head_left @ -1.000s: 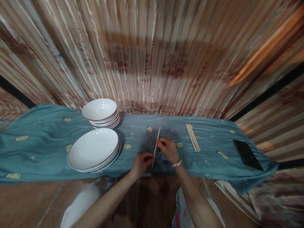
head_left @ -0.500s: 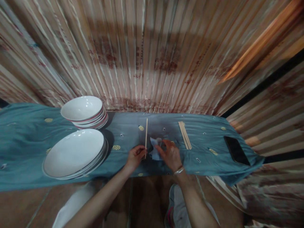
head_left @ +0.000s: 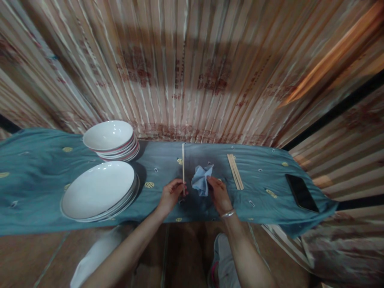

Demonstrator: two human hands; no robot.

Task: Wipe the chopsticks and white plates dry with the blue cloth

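My left hand (head_left: 172,195) pinches a wooden chopstick (head_left: 183,166) near its lower end and keeps it nearly upright in view, pointing away from me. To its right, my right hand (head_left: 219,195) grips a crumpled light-blue cloth (head_left: 201,179) between thumb and fingers. The cloth and the chopstick are apart, with a small gap between them. Several more chopsticks (head_left: 235,172) lie side by side on the patterned teal tablecloth (head_left: 162,160), to the right of my right hand.
At the left stand a stack of white plates (head_left: 99,190) and, behind it, a stack of red-rimmed white bowls (head_left: 109,135). A black phone (head_left: 301,192) lies at the right end. A striped curtain (head_left: 192,80) hangs behind the narrow table.
My right hand has drawn slightly away from the chopstick, and the cloth has changed shape, now bunched and spread upward. My left hand still pinches the chopstick. The view has shifted slightly.
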